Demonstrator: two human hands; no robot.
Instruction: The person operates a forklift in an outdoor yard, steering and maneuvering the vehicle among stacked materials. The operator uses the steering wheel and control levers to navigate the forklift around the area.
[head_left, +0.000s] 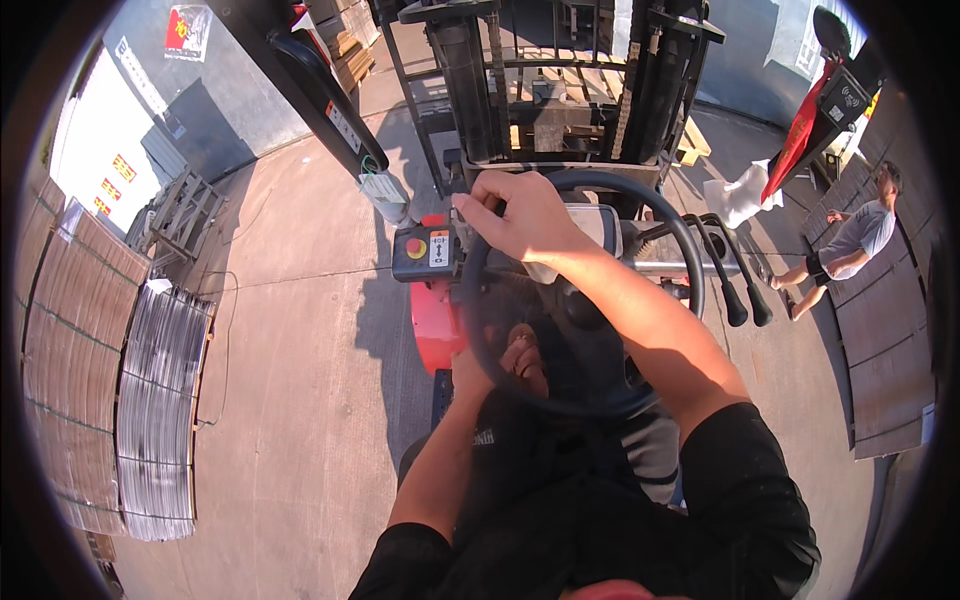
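Note:
I sit at a forklift's black steering wheel (690,240). My right arm reaches across it, and my right hand (520,212) is closed over the upper left of the rim, fingers curled. Beside that hand is a dark control box (425,252) with a red and yellow button. My left hand (472,372) is low, by the wheel's left side and the red body panel (435,325). Its fingers are mostly hidden and blurred, so its grip does not show. The left part of the rim looks smeared. A sandalled foot (524,358) shows through the wheel.
Ahead rises the black mast (465,90), with wooden pallets (590,85) beyond. Two black-handled levers (735,300) stand right of the wheel. Strapped stacks of flat cardboard (80,360) are on the left. At right, a person in a grey shirt (862,240) is by another stack (885,340).

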